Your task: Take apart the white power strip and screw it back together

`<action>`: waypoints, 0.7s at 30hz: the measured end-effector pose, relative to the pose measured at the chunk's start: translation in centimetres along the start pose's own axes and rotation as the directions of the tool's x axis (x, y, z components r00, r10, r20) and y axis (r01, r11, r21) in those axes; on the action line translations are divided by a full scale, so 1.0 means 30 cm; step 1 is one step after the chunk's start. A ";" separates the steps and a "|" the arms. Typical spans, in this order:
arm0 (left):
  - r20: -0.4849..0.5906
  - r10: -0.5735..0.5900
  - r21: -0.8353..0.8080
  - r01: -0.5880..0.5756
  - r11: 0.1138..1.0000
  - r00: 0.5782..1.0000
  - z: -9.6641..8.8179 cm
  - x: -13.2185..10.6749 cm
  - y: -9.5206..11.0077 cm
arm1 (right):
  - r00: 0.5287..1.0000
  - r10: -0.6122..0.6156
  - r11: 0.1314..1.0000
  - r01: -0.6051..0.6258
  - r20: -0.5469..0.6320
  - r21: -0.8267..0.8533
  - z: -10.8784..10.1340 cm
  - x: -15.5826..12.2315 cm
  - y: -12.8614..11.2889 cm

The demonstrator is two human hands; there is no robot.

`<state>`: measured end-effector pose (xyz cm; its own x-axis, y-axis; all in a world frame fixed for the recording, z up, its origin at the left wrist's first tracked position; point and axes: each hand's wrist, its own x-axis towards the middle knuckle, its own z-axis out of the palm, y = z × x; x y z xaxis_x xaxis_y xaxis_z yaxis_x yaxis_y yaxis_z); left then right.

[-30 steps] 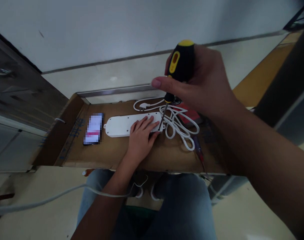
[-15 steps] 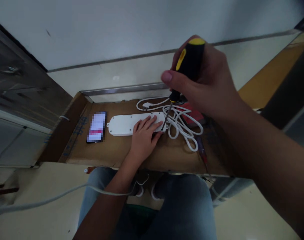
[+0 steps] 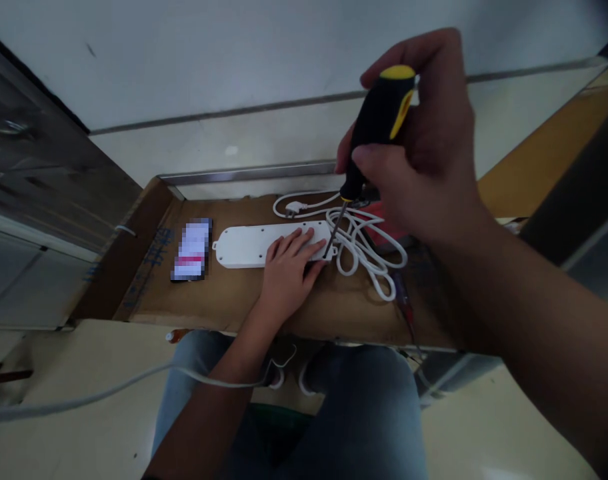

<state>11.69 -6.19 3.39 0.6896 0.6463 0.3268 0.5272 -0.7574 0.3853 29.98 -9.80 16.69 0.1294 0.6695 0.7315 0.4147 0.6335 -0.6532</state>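
A white power strip (image 3: 249,244) lies face down on a cardboard-covered table (image 3: 219,300). My left hand (image 3: 289,267) rests flat on its right end with the fingers stretched out. My right hand (image 3: 424,147) is closed round the black and yellow handle of a screwdriver (image 3: 379,127). The screwdriver's thin shaft points down, and its tip meets the strip's right end beside my left fingertips. The strip's white cable (image 3: 369,250) lies coiled just to the right, with its plug (image 3: 291,210) behind the strip.
A phone (image 3: 191,250) lies left of the strip. A red object (image 3: 391,230) sits under the cable coil, and a small dark-handled tool (image 3: 403,301) lies near the table's front right. A white cord (image 3: 109,390) crosses my lap. A metal cabinet (image 3: 34,200) stands at left.
My right hand has turned the screwdriver handle: the yellow stripe went from the left side to the right side. My fingers shifted higher on the handle. My left hand stayed on the strip.
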 end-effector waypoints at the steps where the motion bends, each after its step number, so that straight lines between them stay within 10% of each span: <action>1: 0.001 -0.004 0.000 0.004 1.000 1.000 0.000 0.000 0.001 | 1.000 -0.003 1.000 0.003 -0.014 0.021 0.002 0.002 0.007; 21: -0.014 0.007 0.025 -0.006 1.000 1.000 0.001 -0.004 0.002 | 0.999 0.023 0.985 -0.031 -0.044 -0.173 0.000 -0.002 0.019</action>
<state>11.65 -6.30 3.35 0.6863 0.6423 0.3412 0.5348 -0.7636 0.3619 30.22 -9.47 16.28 0.1786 0.6663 0.7240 0.5599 0.5363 -0.6316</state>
